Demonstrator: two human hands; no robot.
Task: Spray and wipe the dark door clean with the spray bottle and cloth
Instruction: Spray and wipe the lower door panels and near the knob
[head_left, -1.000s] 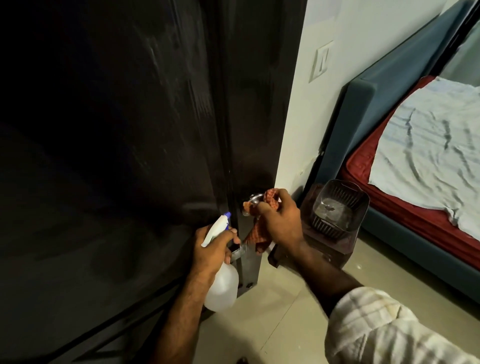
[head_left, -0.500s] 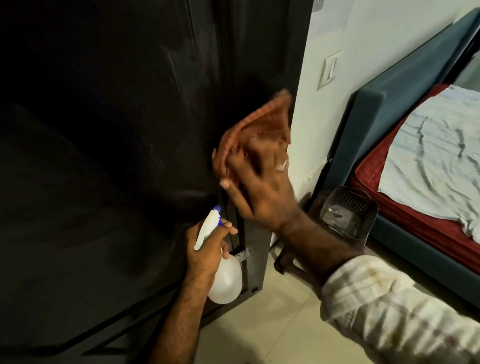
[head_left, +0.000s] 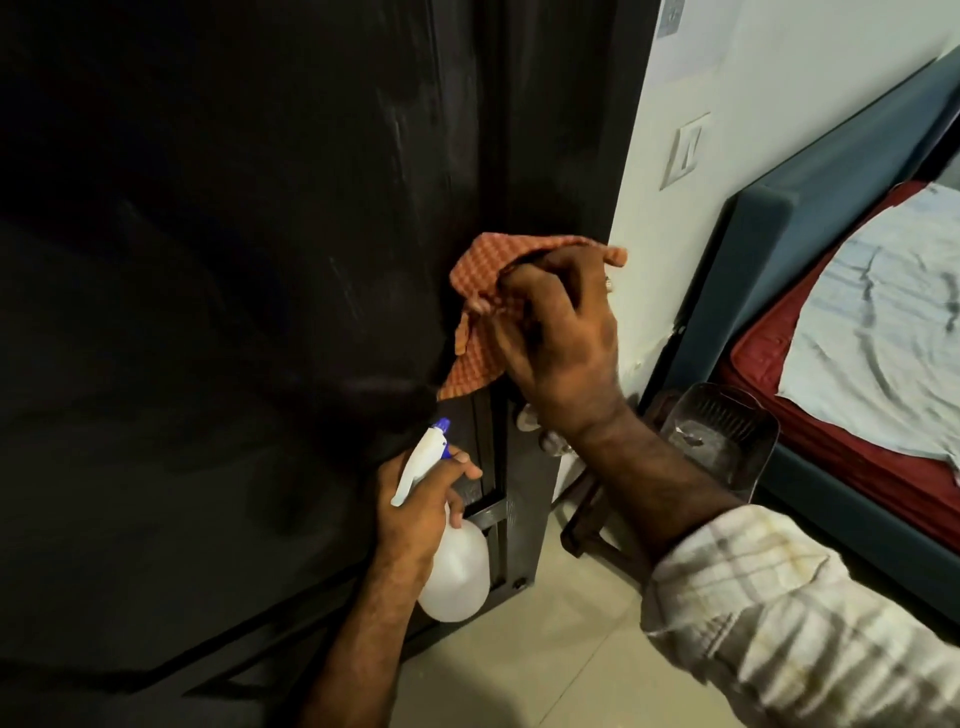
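Observation:
The dark door (head_left: 234, 312) fills the left of the view, with pale smears near its right edge. My right hand (head_left: 561, 338) grips an orange checked cloth (head_left: 483, 317) and holds it against the door's edge, just above the metal door handle (head_left: 535, 421). Lower down, my left hand (head_left: 421, 509) holds a white spray bottle (head_left: 454, 571) by its neck, its blue-tipped nozzle pointing up toward the door. A finger lies by the trigger.
A white wall with a switch plate (head_left: 685, 150) stands right of the door. A blue bed frame (head_left: 810, 218) with a red mattress and pale sheet is at the right. A clear plastic container (head_left: 722, 436) sits on a small dark stool beside the door. Tiled floor lies below.
My right hand left the door handle with the cloth, rose up the door's edge, and now sits a little lower and further right. My left hand kept the bottle in place.

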